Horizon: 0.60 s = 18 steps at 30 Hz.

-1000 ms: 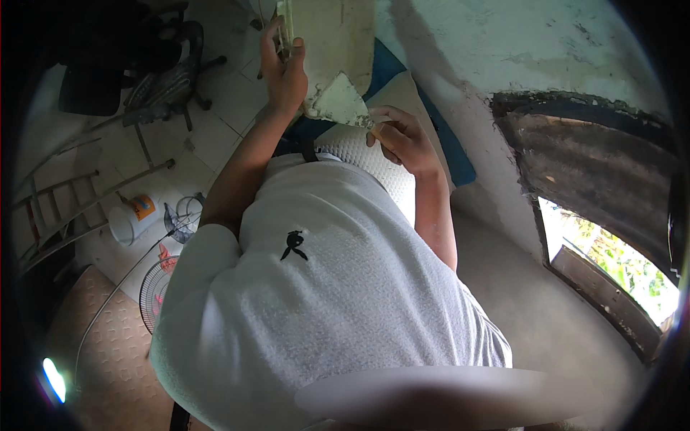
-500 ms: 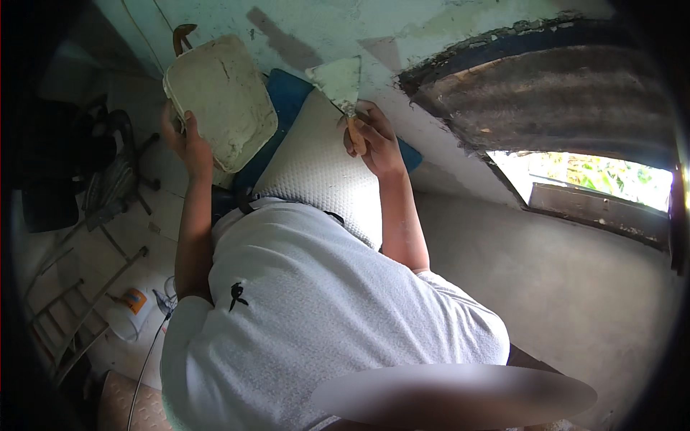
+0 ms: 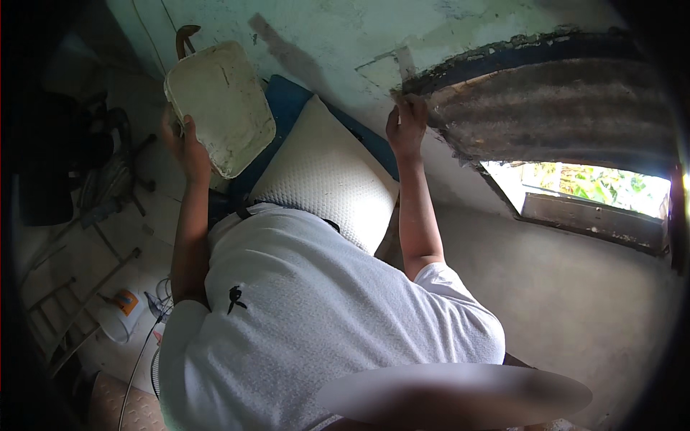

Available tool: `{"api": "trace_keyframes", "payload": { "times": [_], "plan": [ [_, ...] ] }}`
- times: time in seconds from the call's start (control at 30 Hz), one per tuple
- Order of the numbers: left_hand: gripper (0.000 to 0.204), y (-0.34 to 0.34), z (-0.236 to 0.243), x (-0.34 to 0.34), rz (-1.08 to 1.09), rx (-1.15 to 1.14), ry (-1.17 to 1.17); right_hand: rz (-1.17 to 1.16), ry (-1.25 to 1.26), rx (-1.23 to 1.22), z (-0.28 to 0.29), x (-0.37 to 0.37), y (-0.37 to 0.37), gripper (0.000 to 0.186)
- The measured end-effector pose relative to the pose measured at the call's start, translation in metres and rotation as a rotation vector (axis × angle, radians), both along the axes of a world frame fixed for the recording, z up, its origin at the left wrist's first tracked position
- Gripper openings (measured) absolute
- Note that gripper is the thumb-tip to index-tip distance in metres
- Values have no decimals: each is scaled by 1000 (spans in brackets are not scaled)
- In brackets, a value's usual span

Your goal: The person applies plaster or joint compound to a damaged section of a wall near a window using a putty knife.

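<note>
My left hand (image 3: 188, 149) grips the left edge of a shallow whitish square tray (image 3: 223, 108) with rounded corners and smears inside, tilted up toward me. My right hand (image 3: 407, 128) is raised to the pale green wall beside the window opening's corner, fingers closed round a putty knife. Most of the knife is hidden by the fingers, and its blade is hard to make out against the wall. A white quilted cushion (image 3: 327, 172) lies between my arms, over a blue surface (image 3: 286, 104).
A window opening with a dark corrugated sheet (image 3: 539, 100) lies to the right. A brown curved hook-like piece (image 3: 185, 36) shows behind the tray. At the left are a metal ladder-like frame (image 3: 93, 291), a white bucket (image 3: 118, 316) with an orange label, and a cable (image 3: 138, 366).
My right hand has moved up and right, from above the cushion to the wall by the window corner, turning the putty knife. The tray has shifted only slightly in my left hand.
</note>
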<state>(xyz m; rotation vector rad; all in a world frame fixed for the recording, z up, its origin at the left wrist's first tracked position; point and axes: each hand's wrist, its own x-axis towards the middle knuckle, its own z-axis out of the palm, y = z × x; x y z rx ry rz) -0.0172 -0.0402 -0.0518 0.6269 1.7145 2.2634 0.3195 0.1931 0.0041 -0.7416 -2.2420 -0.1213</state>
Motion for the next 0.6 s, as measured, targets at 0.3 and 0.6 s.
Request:
{"api": "trace_keyframes", "payload": {
  "times": [0.3,0.6],
  "plan": [
    [59,1,14,6,22,-30,-64,-48,-11,138,9,2,29,37],
    [54,3,13,4,-6,-30,-70,-84,-19,202,19,7,43,37]
  ]
}}
